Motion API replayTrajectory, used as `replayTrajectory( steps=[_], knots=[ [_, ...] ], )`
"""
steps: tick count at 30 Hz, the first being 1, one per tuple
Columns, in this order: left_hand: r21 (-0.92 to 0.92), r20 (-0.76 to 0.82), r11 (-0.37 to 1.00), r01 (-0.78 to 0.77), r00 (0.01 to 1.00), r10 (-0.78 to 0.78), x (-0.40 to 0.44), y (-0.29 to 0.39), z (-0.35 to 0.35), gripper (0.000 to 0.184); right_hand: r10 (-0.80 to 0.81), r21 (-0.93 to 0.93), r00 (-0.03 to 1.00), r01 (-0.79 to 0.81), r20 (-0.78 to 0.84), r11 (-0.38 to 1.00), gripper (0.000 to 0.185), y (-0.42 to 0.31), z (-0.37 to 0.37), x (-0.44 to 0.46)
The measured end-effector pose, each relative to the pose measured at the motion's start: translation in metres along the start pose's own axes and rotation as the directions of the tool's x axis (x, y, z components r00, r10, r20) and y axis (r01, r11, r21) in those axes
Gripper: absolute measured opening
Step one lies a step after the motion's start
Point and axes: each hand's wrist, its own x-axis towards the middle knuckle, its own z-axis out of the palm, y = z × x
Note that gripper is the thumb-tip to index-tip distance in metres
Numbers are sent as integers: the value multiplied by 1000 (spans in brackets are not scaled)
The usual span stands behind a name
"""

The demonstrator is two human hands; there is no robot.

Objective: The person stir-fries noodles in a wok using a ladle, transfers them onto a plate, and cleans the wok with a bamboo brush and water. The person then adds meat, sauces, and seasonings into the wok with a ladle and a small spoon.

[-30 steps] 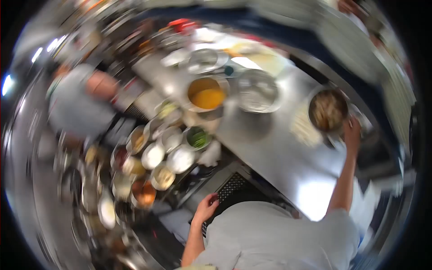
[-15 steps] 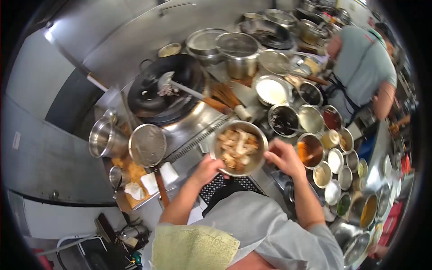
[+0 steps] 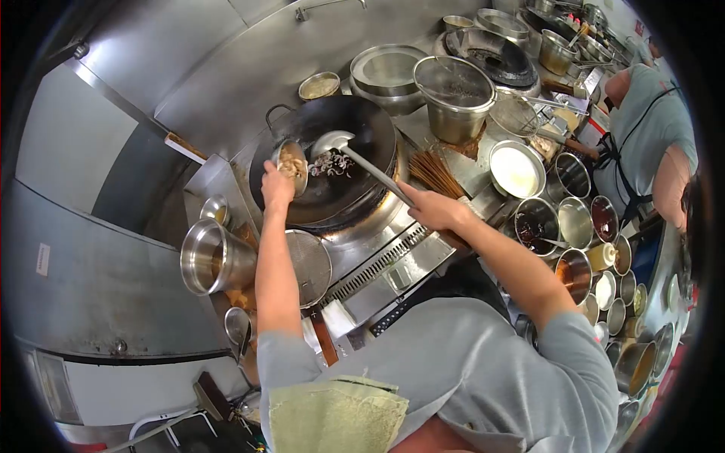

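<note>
My left hand holds a metal bowl tilted over the left side of the black wok. Light brown chunks of food are in the bowl. In my right hand is the handle of a wok ladle, whose head rests low in the wok or just above it; I cannot tell which. Small pale and purplish pieces lie in the wok below the ladle head. My right fingers wrap round the handle end and hide it.
A round strainer and a steel pot stand left of the stove front. Behind right is a pot with a mesh lid. Several sauce containers, including a white-filled bowl, line the right. A co-worker stands beyond them.
The bowl has moved from in front of my body, forward and left to the wok, and tilted. My right hand has left the bowl's side and taken hold of the ladle.
</note>
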Motion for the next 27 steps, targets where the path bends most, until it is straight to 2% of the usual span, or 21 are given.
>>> replayTrajectory(
  steps=[2,3,6,7,10,11,12,13,14,15,16,17,18,19,20,21,22,23,24,25,27],
  knots=[
    [148,-58,980,-136,988,146,1,15,13,56,164,246,979,-190,122,950,64,-39,-29,-31],
    [225,-78,953,-202,971,225,-1,24,16,55,202,296,972,-229,118,927,66,-30,-21,-35],
    [290,-97,925,-247,953,286,6,41,14,51,207,318,976,-219,71,922,66,-18,-19,-47],
    [320,-149,911,-260,936,319,5,45,14,53,204,341,978,-206,43,917,68,-12,-15,-49],
    [403,-133,847,-346,894,428,-18,66,5,55,263,437,961,-276,90,856,71,-6,-13,-57],
    [458,-144,811,-365,869,473,-15,60,14,54,73,374,972,16,-222,927,75,23,19,-54],
    [508,-146,768,-390,840,523,-10,50,20,53,164,418,980,-103,-113,903,78,11,8,-61],
    [487,-89,769,-415,852,516,-20,64,-4,50,86,303,966,-9,-242,953,77,25,24,-62],
    [607,-292,609,-510,570,768,14,24,14,45,74,383,967,27,-245,923,77,36,32,-63],
    [676,-233,598,-431,645,728,-20,57,-23,40,40,351,949,77,-313,933,77,53,50,-62],
    [529,-460,723,-445,565,685,-27,55,-32,35,139,401,968,-44,-211,915,77,39,39,-74],
    [860,-343,493,-128,572,745,-3,10,-31,30,128,484,968,-9,-214,875,78,30,32,-89],
    [856,-396,510,-82,528,751,0,8,-33,31,77,471,950,78,-302,879,78,23,24,-106],
    [778,-482,602,-178,446,754,-13,31,-31,32,32,454,930,149,-366,878,79,23,20,-123],
    [638,-578,686,-350,370,727,-31,55,-29,33,-38,484,895,276,-444,830,79,20,12,-147],
    [459,-635,695,-553,343,692,-55,85,-19,34,-124,443,808,436,-576,783,77,23,13,-162],
    [271,-651,635,-723,349,674,-89,116,-6,35,-165,400,769,488,-618,775,72,18,1,-185],
    [81,-614,534,-841,380,692,-126,146,11,36,-54,505,866,340,-498,793,68,3,-20,-213],
    [-112,-539,427,-897,416,732,-164,169,27,37,-80,451,822,388,-563,804,63,-9,-32,-236],
    [-296,-422,336,-894,438,794,-202,189,45,39,-40,434,818,346,-574,832,60,-17,-40,-258],
    [-615,-97,271,-740,411,906,-274,216,81,41,-6,426,829,294,-559,855,56,-25,-48,-301]
  ],
)
